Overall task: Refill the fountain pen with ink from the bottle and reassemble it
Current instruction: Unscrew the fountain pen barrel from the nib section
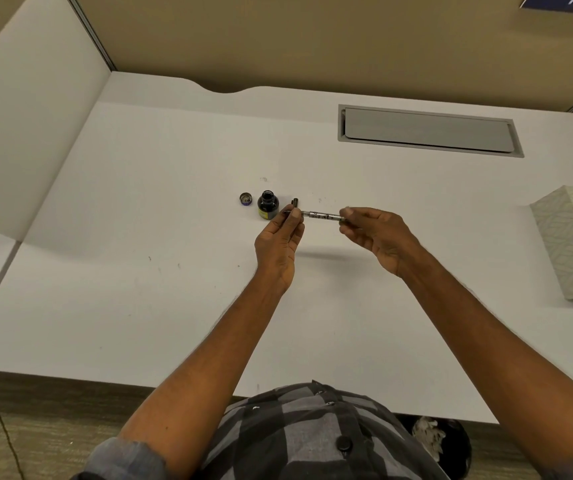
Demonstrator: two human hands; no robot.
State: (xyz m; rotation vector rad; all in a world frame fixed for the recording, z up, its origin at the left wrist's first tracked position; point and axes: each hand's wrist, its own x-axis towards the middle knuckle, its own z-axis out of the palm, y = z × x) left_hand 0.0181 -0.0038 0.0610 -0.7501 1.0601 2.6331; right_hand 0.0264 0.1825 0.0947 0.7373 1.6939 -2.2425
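Fountain pen (323, 215) bodies like this one are light, stiff and slim. The clear middle section looks like thin plastic with dark ink marks inside, so I judge it easy to crack under bending and slippery if any ink is on it. The sound places to hold it are the two ends, with a light pinch and no more twist than a thread needs. It is held level above the desk (174, 306), off the surface, just right of the open ink bottle (268, 205), and it spans the gap between the two hands. The left hand (280, 237) pinches its left end, with thumb and fingertips (295, 213) closed round it; that end is too small to tell whether it is the nib. The right hand (375, 233) pinches the right end between thumb and forefinger, the other fingers loosely curled beneath. The middle of the pen shows bare between the two grips, touched by neither. A short dark pen part (295, 202) sits on the desk just beside the bottle, behind the left fingertips, and the bottle cap (245, 199) lies just left of the bottle. With the bottle open and so near, a knock from the left hand could spill it.
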